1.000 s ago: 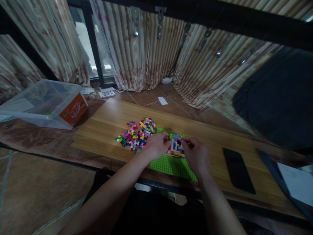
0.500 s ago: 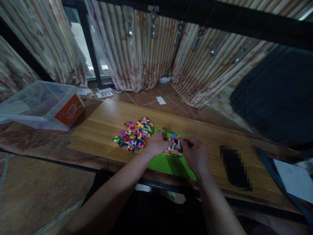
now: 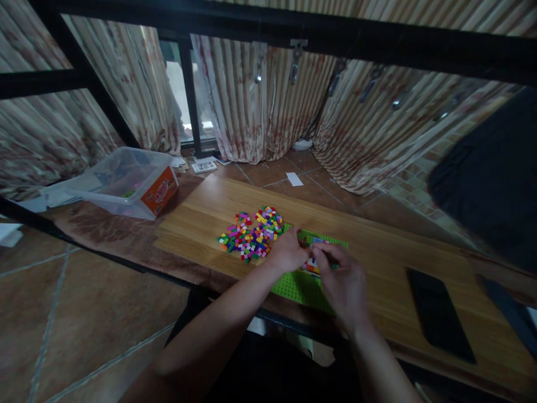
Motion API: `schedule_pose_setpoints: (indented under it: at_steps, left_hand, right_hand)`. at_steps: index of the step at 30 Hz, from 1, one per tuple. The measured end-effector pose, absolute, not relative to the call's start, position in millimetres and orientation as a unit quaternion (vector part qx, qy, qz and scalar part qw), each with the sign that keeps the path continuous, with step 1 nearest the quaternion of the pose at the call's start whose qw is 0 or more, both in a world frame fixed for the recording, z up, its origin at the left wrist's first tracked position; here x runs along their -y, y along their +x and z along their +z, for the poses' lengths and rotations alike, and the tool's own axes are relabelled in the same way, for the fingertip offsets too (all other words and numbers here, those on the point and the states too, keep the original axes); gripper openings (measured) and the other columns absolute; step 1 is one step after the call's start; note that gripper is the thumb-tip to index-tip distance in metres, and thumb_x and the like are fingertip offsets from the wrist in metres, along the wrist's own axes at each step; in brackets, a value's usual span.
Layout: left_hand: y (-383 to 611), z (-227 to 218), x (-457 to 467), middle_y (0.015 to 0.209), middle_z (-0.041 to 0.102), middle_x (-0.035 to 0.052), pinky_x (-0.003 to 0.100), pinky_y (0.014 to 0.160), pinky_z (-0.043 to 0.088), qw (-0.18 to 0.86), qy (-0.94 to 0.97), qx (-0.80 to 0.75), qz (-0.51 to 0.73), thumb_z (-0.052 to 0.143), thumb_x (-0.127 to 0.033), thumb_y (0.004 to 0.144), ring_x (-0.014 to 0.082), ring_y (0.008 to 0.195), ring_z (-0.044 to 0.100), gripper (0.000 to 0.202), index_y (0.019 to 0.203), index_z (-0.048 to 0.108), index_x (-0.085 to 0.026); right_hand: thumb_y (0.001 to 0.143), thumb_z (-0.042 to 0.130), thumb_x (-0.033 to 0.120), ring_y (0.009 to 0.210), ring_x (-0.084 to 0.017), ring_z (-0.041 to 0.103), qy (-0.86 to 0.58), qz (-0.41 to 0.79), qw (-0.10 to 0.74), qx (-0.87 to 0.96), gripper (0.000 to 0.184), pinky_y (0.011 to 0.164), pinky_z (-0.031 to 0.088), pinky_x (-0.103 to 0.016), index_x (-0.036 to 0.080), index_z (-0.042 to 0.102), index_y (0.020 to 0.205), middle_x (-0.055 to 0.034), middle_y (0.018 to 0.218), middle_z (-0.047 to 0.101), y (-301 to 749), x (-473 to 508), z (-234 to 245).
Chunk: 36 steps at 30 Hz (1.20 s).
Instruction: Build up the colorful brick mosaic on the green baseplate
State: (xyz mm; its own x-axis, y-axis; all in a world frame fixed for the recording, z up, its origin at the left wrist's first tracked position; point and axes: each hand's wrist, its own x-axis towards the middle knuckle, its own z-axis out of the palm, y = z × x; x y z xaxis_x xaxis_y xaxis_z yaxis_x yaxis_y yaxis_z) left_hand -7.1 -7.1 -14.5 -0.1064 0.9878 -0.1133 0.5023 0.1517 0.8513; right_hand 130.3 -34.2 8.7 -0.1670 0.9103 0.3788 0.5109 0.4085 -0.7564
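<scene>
A small build of multicoloured toy bricks [image 3: 311,267] sits on a green studded baseplate [image 3: 300,288], largely covered by my hands. My left hand [image 3: 290,252] reaches over the build's left side, its fingers curled and its thumb pointing right. Over the right side, my right hand [image 3: 343,277] has thumb and index finger pinched together, close to the left thumb. Whatever lies between the fingers of either hand is too small or hidden to name. A pile of loose toy bricks [image 3: 251,234] in many colours lies left of the baseplate on the wooden board.
The wooden board [image 3: 201,210] lies on a brown cloth-covered table. A clear plastic bin [image 3: 121,204] with an orange label stands at the left. A black phone-like slab [image 3: 440,313] rests on the right. Beyond the board are striped curtains [image 3: 239,112] and a dark bar.
My view has swung left, so the whole scene sits farther right. My right hand has drawn closer to my left, its fingertips now pinched above the build.
</scene>
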Motion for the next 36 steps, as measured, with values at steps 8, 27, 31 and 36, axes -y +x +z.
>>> schedule_pose_setpoints:
  at_steps: [8, 27, 31, 36]
  left_hand:
    - [-81, 12, 11, 0.075, 0.066, 0.0027, 0.022, 0.06, 0.045, 0.416, 0.418, -0.582, 0.56, 0.066, -0.033, 0.076, 0.0106, 0.063, 0.057, 0.027, 0.095, 0.067, -0.012]
    - [-116, 23, 19, 0.065, 0.061, -0.0024, 0.02, 0.059, 0.041, 0.392, 0.284, -0.577, 0.658, 0.069, -0.022, 0.068, 0.0081, 0.059, 0.053, 0.015, 0.08, 0.069, -0.013]
    - [-116, 22, 18, 0.065, 0.061, -0.0024, 0.02, 0.059, 0.041, 0.391, 0.288, -0.577, 0.657, 0.069, -0.021, 0.068, 0.0083, 0.059, 0.052, 0.015, 0.081, 0.069, -0.014]
    - [-115, 20, 19, 0.064, 0.06, -0.0026, 0.021, 0.059, 0.041, 0.391, 0.289, -0.575, 0.658, 0.068, -0.018, 0.069, 0.0084, 0.059, 0.051, 0.014, 0.082, 0.069, -0.014]
  right_hand:
    - [0.092, 0.051, 0.029, 0.079, -0.018, 0.064, -0.439, 0.262, 0.366, 0.778, 0.02, 0.073, 0.048, -0.031, 0.021, 0.07, 0.09, -0.0041, 0.087, 0.069, 101, 49, 8]
    - [0.09, 0.05, 0.017, 0.101, -0.024, 0.06, -0.393, 0.182, 0.256, 0.864, 0.03, 0.09, 0.051, -0.038, 0.018, 0.067, 0.115, -0.0118, 0.111, 0.062, 36, 45, -29]
    - [0.088, 0.053, 0.016, 0.104, -0.026, 0.057, -0.385, 0.161, 0.23, 0.879, 0.03, 0.093, 0.05, -0.04, 0.018, 0.069, 0.113, -0.012, 0.111, 0.061, 26, 38, -37]
    - [0.09, 0.052, 0.017, 0.095, -0.023, 0.059, -0.384, 0.168, 0.243, 0.875, 0.023, 0.088, 0.05, -0.037, 0.02, 0.073, 0.099, -0.0087, 0.1, 0.064, 22, 34, -41]
